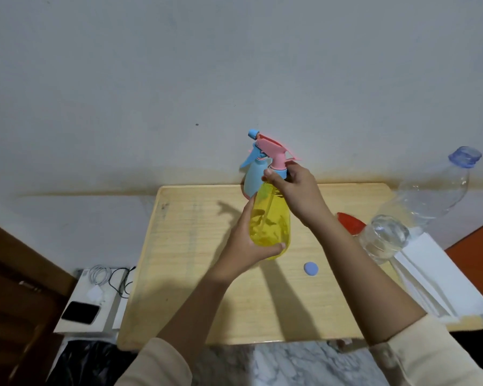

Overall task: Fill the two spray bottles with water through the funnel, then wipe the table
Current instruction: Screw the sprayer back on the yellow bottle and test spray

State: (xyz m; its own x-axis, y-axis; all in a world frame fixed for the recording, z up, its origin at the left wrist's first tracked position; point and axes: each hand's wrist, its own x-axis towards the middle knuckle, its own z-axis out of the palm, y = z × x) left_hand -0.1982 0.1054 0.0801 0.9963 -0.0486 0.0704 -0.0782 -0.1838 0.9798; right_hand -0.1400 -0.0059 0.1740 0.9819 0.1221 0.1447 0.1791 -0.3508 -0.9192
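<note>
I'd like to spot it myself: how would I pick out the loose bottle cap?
Start at the pale wooden table. Nearer the person than the yellow spray bottle gripped by the left hand and right hand, slightly to its right, the cap lies on bare wood. It is the only small round blue disc lying flat and alone.

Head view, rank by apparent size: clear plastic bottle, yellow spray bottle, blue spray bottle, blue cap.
1. clear plastic bottle (nearness to the camera helps)
2. yellow spray bottle
3. blue spray bottle (partly hidden behind the yellow one, so unsure)
4. blue cap
</note>
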